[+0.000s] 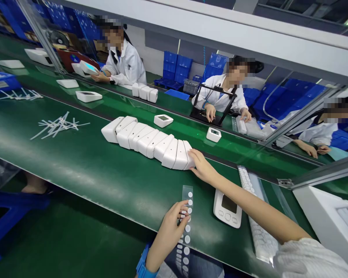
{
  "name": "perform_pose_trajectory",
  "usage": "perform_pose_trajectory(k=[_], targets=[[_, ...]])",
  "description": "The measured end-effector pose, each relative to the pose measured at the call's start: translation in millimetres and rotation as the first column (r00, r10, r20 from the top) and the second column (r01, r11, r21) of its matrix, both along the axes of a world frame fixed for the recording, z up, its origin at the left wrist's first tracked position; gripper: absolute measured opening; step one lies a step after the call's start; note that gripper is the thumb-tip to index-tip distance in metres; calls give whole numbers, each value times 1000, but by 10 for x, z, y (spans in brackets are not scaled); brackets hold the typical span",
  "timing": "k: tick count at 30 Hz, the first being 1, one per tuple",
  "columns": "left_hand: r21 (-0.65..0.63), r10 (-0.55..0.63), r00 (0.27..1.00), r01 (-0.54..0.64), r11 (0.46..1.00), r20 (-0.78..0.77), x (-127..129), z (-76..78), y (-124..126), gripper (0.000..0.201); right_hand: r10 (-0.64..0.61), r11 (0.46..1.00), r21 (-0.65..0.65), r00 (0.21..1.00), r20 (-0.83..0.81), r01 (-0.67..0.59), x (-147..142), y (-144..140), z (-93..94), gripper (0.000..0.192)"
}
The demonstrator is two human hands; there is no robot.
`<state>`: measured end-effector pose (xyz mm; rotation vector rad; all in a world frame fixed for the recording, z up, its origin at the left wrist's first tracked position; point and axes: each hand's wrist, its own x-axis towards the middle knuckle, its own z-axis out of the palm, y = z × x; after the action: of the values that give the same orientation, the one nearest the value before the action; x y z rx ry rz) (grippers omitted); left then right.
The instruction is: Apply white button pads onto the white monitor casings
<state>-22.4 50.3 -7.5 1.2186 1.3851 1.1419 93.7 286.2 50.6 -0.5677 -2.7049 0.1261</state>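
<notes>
The right hand (201, 166) touches the row of white boxes (149, 142) at 12 o'clock. The left hand (171, 227) holds a sticker strip (186, 216) at 6 o'clock.

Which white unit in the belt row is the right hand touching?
The rightmost unit, at the row's near end; the right hand rests on it. The others stretch away leftward, untouched.

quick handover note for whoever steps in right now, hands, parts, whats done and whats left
Left hand: fingers pinching the clear sticker strip of white dots at the near edge of the green belt.
Right hand: reached out, touching the right end of the row of white housings standing on the belt.
One white unit with a screen lies face up beside the strip; a second dot strip lies to its right.
Done: cannot tell which units already carry dots.
Left: probably the whole row, but check each one.
</notes>
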Motion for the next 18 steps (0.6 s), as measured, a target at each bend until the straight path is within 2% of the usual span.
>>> perform_pose_trajectory(k=[3, 7, 9, 11, 13, 15, 18], targets=[[2, 0, 1000, 0, 1000, 2, -1, 11, -13, 36, 22, 999, -44, 1000, -9, -23, 31, -6, 25, 73], [-28, 1, 1000, 0, 1000, 20, -4, 25, -35, 37, 17, 995, -94, 1000, -26, -19, 143, -28, 151, 68], [-51, -1, 999, 3, 999, 32, -6, 31, -38, 38, -61, 989, -136, 996, -60, 52, 232, 22, 209, 62], [-60, -1, 999, 3, 998, 37, -9, 37, -33, 39, -194, 969, -174, 976, -98, 175, 344, 153, 226, 54], [-62, -8, 999, 10, 998, 37, -12, 46, -24, 40, -345, 928, -194, 931, -119, 319, 475, 358, 187, 49], [-67, -23, 999, 26, 997, 39, -19, 59, -15, 40, -498, 857, -217, 859, -119, 467, 611, 601, 101, 50], [-68, -37, 998, 39, 997, 42, -31, 81, -2, 40, -724, 678, -275, 685, -86, 682, 786, 963, -54, 56]])
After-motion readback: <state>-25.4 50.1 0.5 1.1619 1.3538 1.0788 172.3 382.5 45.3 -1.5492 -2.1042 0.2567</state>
